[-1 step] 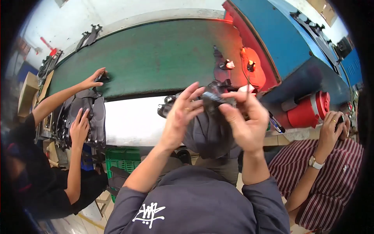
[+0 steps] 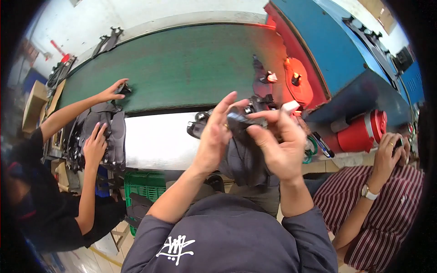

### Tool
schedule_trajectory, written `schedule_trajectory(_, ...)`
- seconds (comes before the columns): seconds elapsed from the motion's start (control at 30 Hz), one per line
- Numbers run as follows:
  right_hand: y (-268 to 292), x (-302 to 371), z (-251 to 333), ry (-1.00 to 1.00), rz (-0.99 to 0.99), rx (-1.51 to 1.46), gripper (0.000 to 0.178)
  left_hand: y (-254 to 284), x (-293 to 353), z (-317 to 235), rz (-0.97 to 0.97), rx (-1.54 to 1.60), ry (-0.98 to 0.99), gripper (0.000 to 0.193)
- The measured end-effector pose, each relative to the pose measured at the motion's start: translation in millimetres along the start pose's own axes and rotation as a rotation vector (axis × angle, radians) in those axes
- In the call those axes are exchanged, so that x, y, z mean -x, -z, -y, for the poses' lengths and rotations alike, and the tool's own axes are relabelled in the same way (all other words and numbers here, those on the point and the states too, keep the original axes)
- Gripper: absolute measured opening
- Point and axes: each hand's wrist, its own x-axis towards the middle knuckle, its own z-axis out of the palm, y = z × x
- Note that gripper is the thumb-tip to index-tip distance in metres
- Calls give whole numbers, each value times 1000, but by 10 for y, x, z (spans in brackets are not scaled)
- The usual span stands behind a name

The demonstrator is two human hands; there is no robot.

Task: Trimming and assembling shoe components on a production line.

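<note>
Black padded piece (image 2: 248, 159) is the work in hand, held up in front of the bright metal bench (image 2: 154, 141), its soft end hanging down over the person's lap. The right hand (image 2: 283, 143) pinches its glossy upper part between thumb and forefinger. The left hand (image 2: 214, 136) is raised just beside it with long, loosely spread fingers; its thumb is hidden and there is blur, so I cannot tell whether it grips as well.

As far as can be judged, this piece is midway through handling: it is up off the bench, and the step at its upper end looks unfinished. Farther on, a dark piece (image 2: 261, 79) and an orange-lit piece (image 2: 301, 86) lie on the green belt (image 2: 173, 63) near the red-lit end, and probably count as done at this station. More black parts (image 2: 197, 123) sit on the bench by the left wrist. At the far left, a co-worker's hand (image 2: 94, 146) rests on a pile of dark pieces (image 2: 117, 136); whether those are waiting or finished, I cannot tell.
</note>
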Motion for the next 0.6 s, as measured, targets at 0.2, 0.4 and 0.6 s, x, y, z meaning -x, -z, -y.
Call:
schedule_trajectory(0.2, -284, 127, -315, -84, 65, -103, 36, 307, -32, -117, -436, -201, 39, 42)
schedule_trajectory(0.4, -422, 473, -544, -411, 424, -358, 52, 676, 289, -53, -579, -70, 348, 48)
schedule_trajectory(0.6, -580, 648, -693, -614, 538, -560, 68, 680, 432, 143, -541, 73, 368, 48)
